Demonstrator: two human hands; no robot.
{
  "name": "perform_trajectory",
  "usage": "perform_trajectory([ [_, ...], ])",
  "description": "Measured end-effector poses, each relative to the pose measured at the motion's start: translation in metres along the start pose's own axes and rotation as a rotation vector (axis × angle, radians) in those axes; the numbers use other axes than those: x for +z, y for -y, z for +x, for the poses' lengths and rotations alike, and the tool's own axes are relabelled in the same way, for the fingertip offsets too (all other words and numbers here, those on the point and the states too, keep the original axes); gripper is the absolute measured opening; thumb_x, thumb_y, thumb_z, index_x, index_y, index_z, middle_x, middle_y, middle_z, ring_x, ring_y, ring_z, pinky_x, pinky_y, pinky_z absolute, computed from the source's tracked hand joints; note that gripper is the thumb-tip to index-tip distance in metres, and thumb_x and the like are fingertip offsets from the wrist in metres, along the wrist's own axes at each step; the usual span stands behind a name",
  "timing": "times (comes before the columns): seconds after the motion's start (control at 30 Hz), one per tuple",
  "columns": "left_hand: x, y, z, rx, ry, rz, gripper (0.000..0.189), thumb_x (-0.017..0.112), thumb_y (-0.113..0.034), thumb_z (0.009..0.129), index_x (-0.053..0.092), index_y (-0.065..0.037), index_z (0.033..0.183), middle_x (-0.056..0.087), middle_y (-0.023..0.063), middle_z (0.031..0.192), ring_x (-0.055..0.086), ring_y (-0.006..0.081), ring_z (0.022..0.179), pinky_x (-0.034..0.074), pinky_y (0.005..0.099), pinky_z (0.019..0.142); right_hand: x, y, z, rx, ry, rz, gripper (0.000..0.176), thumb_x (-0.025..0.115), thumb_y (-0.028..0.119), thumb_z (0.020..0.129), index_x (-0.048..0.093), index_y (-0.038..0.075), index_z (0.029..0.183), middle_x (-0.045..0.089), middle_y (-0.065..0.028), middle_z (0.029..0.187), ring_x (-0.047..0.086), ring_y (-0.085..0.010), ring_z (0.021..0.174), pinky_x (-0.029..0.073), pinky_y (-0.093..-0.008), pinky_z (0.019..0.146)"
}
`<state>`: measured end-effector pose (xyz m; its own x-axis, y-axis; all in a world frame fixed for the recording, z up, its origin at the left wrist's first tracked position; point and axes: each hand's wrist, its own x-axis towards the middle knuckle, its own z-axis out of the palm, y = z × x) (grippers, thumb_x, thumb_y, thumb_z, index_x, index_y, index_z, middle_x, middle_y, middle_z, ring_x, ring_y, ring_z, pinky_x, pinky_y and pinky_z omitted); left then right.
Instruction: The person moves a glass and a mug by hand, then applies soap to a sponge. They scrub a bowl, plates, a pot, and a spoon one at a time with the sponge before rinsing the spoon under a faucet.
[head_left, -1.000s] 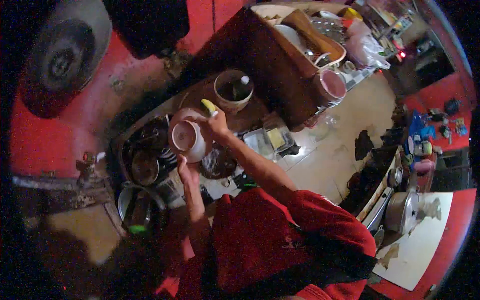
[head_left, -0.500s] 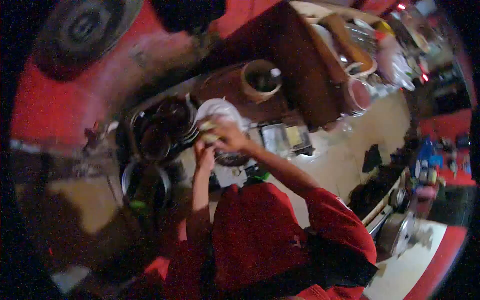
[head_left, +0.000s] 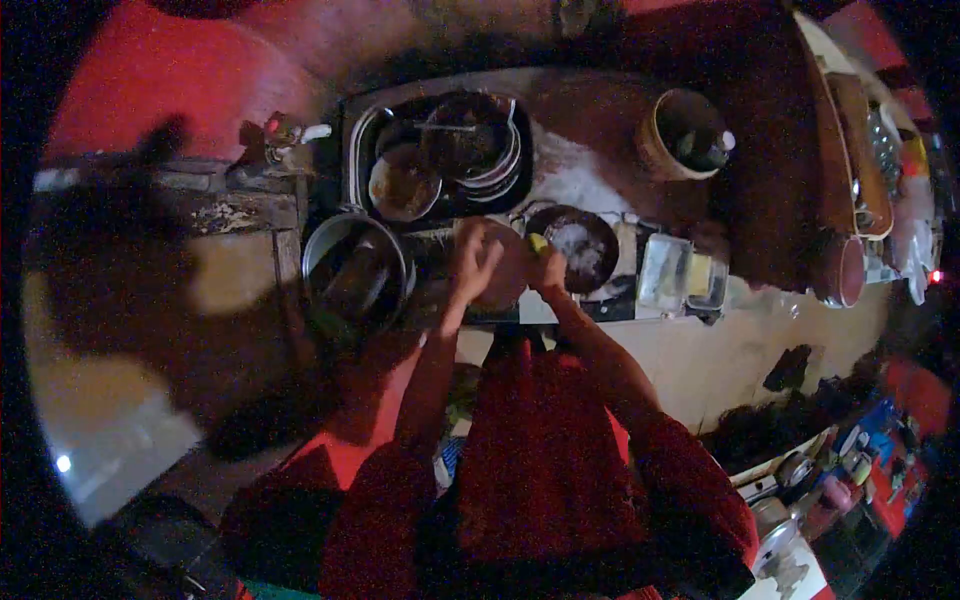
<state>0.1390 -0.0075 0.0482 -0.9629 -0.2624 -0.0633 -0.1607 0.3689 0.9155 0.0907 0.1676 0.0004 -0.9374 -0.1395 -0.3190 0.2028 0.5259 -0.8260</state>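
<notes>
"What are the hands doing?"

"The left hand [head_left: 470, 262] holds a bowl [head_left: 508, 276]. The right hand [head_left: 551, 272] holds a yellow sponge [head_left: 538, 243] against it."

"What is close by?"

"A dark dish [head_left: 585, 246] with white foam sits just beside the right hand. A round pot [head_left: 355, 268] is on the left. The sink [head_left: 352, 140] behind is full of dirty dishes [head_left: 470, 150]. A cup [head_left: 685, 135] stands on the bench [head_left: 600, 125]."

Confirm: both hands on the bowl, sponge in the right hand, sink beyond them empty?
Wrong on the sink: it is stacked with dishes, as the head view shows. The left hand and right hand are on the bowl, sponge in the right.
</notes>
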Motion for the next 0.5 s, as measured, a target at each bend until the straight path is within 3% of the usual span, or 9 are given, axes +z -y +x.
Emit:
perform_trajectory([
  [0.03, -0.003, 0.014, 0.026, -0.166, -0.120, -0.170, 0.054, 0.063, -0.031, 0.086, 0.045, 0.000, 0.128, 0.057, 0.0192, 0.114, 0.055, 0.0299, 0.107, 0.043, 0.0434, 0.089, 0.029, -0.029, 0.003, 0.030, -0.044, 0.030, 0.048, 0.070, 0.036, 0.072, 0.058, 0.003, 0.105, 0.064, -0.0191, 0.077, 0.064, -0.0373, 0.076, 0.050, -0.0443, 0.063],
  [0.07, -0.011, 0.035, 0.057, -0.159, -0.252, 0.189, 0.052, 0.061, -0.034, 0.087, 0.048, 0.000, 0.123, 0.061, 0.0193, 0.106, 0.059, 0.0316, 0.098, 0.045, 0.0427, 0.084, 0.050, -0.051, -0.001, 0.062, -0.094, 0.057, 0.049, 0.070, 0.036, 0.072, 0.058, 0.003, 0.105, 0.064, -0.0193, 0.078, 0.063, -0.0386, 0.076, 0.050, -0.0451, 0.063],
  [0.1, -0.022, 0.042, 0.082, -0.294, -0.227, 0.071, 0.048, 0.059, -0.034, 0.088, 0.049, 0.001, 0.120, 0.061, 0.0205, 0.106, 0.058, 0.0345, 0.097, 0.045, 0.0419, 0.084, 0.014, 0.007, -0.014, 0.037, 0.108, -0.399, 0.051, 0.068, 0.035, 0.077, 0.054, 0.001, 0.113, 0.063, -0.0196, 0.083, 0.062, -0.0405, 0.071, 0.049, -0.0455, 0.064],
  [0.2, -0.044, 0.117, 0.160, -0.316, -0.358, 0.446, 0.049, 0.059, -0.036, 0.087, 0.049, 0.001, 0.119, 0.060, 0.0200, 0.107, 0.060, 0.0336, 0.097, 0.047, 0.0392, 0.080, -0.057, 0.009, -0.036, 0.123, -0.092, 0.001, 0.056, 0.063, 0.035, 0.083, 0.046, 0.000, 0.123, 0.062, -0.0204, 0.094, 0.062, -0.0358, 0.070, 0.049, -0.0448, 0.063],
  [0.23, -0.048, 0.102, 0.177, -0.312, -0.382, 0.538, 0.051, 0.059, -0.037, 0.087, 0.047, 0.001, 0.120, 0.059, 0.0194, 0.110, 0.060, 0.0334, 0.098, 0.049, 0.0387, 0.079, -0.082, -0.009, -0.035, -0.216, -0.356, -0.032, 0.058, 0.056, 0.034, 0.089, 0.039, -0.001, 0.131, 0.058, -0.0221, 0.111, 0.062, -0.0326, 0.086, 0.049, -0.0415, 0.072],
  [0.3, -0.049, 0.035, 0.191, -0.425, -0.406, 0.230, 0.052, 0.060, -0.036, 0.086, 0.046, 0.000, 0.121, 0.058, 0.0185, 0.113, 0.059, 0.0345, 0.100, 0.050, 0.0386, 0.079, -0.146, -0.037, -0.031, 0.394, -0.342, 0.333, 0.051, 0.043, 0.030, 0.096, 0.034, -0.002, 0.135, 0.054, -0.0245, 0.118, 0.053, -0.0346, 0.110, 0.041, -0.0395, 0.094],
  [0.33, -0.047, 0.020, 0.193, -0.535, -0.438, -0.078, 0.053, 0.060, -0.035, 0.085, 0.045, 0.000, 0.122, 0.056, 0.0177, 0.116, 0.058, 0.0356, 0.102, 0.051, 0.0385, 0.079, -0.158, -0.078, -0.028, -0.074, -0.730, -0.384, 0.049, 0.043, 0.026, 0.096, 0.034, -0.001, 0.135, 0.057, -0.0226, 0.107, 0.054, -0.0357, 0.099, 0.044, -0.0454, 0.084],
  [0.4, -0.052, 0.053, 0.205, -0.558, -0.409, 0.038, 0.055, 0.062, -0.033, 0.083, 0.044, -0.001, 0.123, 0.055, 0.0177, 0.119, 0.058, 0.0365, 0.102, 0.051, 0.0389, 0.081, -0.213, -0.101, -0.014, -0.341, -0.555, -0.814, 0.044, 0.049, 0.016, 0.088, 0.040, 0.001, 0.128, 0.056, -0.0227, 0.103, 0.051, -0.0417, 0.096, 0.043, -0.0483, 0.081],
  [0.5, -0.059, 0.109, 0.221, -0.498, -0.403, 0.223, 0.058, 0.066, -0.027, 0.076, 0.043, 0.000, 0.123, 0.054, 0.0193, 0.119, 0.058, 0.0370, 0.101, 0.051, 0.0391, 0.082, -0.222, -0.145, -0.015, -0.112, -0.364, -0.578, 0.041, 0.053, 0.016, 0.086, 0.043, 0.003, 0.123, 0.055, -0.0231, 0.104, 0.052, -0.0415, 0.095, 0.044, -0.0484, 0.080],
])
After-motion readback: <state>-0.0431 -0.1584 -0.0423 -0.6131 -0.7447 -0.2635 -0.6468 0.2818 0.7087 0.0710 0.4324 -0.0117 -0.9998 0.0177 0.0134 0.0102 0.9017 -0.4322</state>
